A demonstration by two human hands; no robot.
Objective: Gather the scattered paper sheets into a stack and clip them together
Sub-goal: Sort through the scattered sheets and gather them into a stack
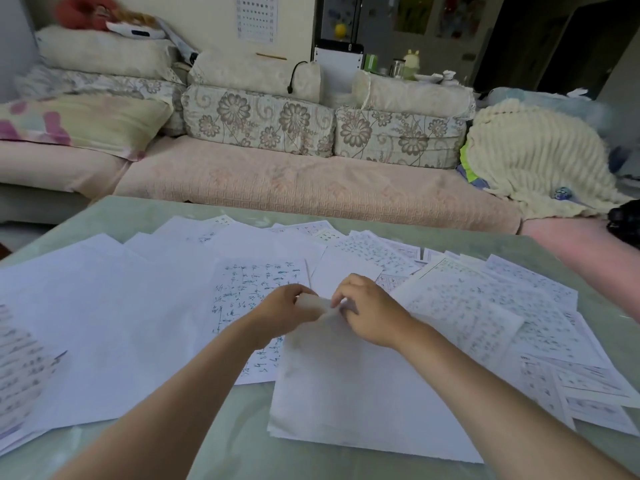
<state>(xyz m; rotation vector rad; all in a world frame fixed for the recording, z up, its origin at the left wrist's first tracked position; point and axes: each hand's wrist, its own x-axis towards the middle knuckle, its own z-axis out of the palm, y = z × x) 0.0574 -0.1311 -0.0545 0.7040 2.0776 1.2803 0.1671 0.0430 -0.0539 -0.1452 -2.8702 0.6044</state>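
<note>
Several white paper sheets, some blank and some with handwriting, lie scattered over a pale green table [221, 455]. A thin stack of white sheets [346, 393] lies in front of me at the table's near middle. My left hand [287, 311] and my right hand [367, 311] meet at the stack's far edge, which is lifted and curled. The fingers of both hands pinch that edge. A handwritten sheet [256, 289] lies just left of the stack, partly under my left hand. I see no clip; the fingers hide whatever lies between them.
More handwritten sheets [485, 306] overlap on the right, and blank sheets [104, 323] spread to the left. Beyond the table's far edge stands a sofa [277, 181] with floral cushions and a cream blanket [533, 157]. A dark object [625, 220] sits at the right.
</note>
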